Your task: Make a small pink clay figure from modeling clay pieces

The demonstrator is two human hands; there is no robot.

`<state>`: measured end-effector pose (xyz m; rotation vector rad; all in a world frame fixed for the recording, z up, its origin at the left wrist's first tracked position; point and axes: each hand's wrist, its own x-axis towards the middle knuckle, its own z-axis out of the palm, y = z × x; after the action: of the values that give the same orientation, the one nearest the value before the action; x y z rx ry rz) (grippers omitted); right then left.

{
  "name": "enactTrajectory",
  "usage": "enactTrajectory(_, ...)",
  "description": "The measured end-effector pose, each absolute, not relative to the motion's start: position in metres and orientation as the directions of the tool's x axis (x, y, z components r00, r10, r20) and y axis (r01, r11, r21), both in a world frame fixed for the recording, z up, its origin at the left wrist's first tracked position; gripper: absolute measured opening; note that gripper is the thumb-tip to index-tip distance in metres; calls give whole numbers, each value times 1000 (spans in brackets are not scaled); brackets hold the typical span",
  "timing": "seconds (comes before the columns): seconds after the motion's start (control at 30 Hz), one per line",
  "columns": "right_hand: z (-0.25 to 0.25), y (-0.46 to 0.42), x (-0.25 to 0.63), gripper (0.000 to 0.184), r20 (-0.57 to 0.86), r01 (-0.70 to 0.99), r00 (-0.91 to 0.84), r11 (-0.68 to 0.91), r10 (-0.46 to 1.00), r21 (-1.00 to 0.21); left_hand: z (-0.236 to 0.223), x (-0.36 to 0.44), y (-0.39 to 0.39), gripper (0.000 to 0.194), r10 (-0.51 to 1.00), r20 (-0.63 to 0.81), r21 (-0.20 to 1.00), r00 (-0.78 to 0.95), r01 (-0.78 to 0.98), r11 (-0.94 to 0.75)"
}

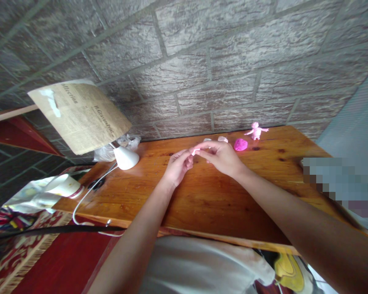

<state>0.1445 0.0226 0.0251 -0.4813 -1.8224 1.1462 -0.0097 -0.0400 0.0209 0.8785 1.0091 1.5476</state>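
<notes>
Between the fingertips of both hands is a small pale pink piece of modelling clay (196, 151), held just above the table. My left hand (178, 166) pinches its left end, fingers curled. From the right, my right hand (223, 158) grips the other end between thumb and forefinger. Just behind the right hand lie a pale pink lump (223, 139) and a whitish lump (207, 140), both partly hidden. A bright magenta lump of clay (241, 144) sits to the right. Farther back stands a pink figure (256, 131) with its arms spread.
The wooden table (208, 204) meets a grey brick-patterned wall (184, 81). At left stands a lamp with a paper shade (82, 116) and white base (126, 158), its cable running off the front. A paper cup (66, 186) lies tipped at the left edge. A blurred-out patch (340, 179) is at right.
</notes>
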Motion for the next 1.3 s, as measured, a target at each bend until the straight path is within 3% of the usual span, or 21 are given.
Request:
enactTrajectory(0.5, 19, 27, 142, 32, 443, -176, -519, 416, 731, -892, 21, -7, -41, 39, 963, 136, 958, -231, -218, -188)
enactTrajectory(1.3, 18, 24, 140, 26, 449, -157, -517, 435, 729, -887, 21, -8, -40, 37, 968, 70, 949, -241, -283, -139)
